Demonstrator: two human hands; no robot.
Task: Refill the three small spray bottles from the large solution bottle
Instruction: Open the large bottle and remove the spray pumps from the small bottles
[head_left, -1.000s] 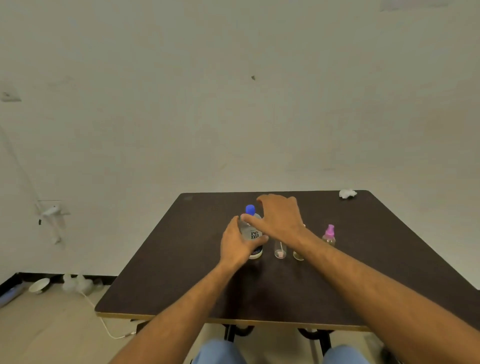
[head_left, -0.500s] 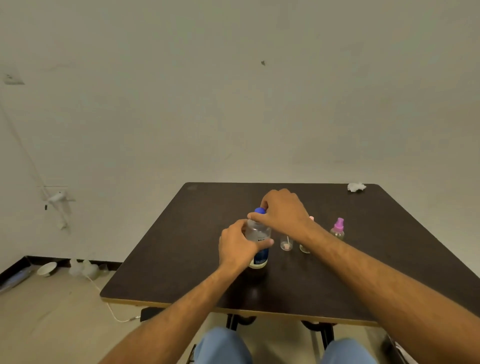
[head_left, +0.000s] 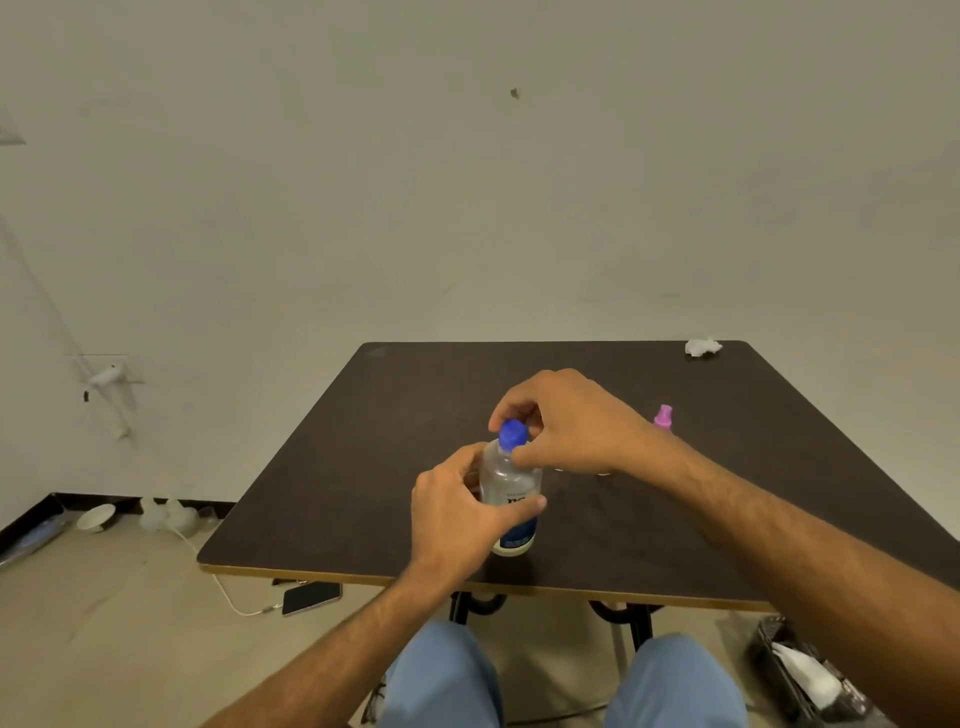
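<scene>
Left hand (head_left: 457, 512) has its grip wrapped round the body of the large solution bottle (head_left: 511, 480), upright near the front middle of the dark surface (head_left: 363, 467). Right hand (head_left: 566, 421) comes over the top, fingertips pinching the blue cap (head_left: 513, 432). Further right, a small pink-topped spray bottle (head_left: 663, 417) peeks up behind the wrist.
</scene>
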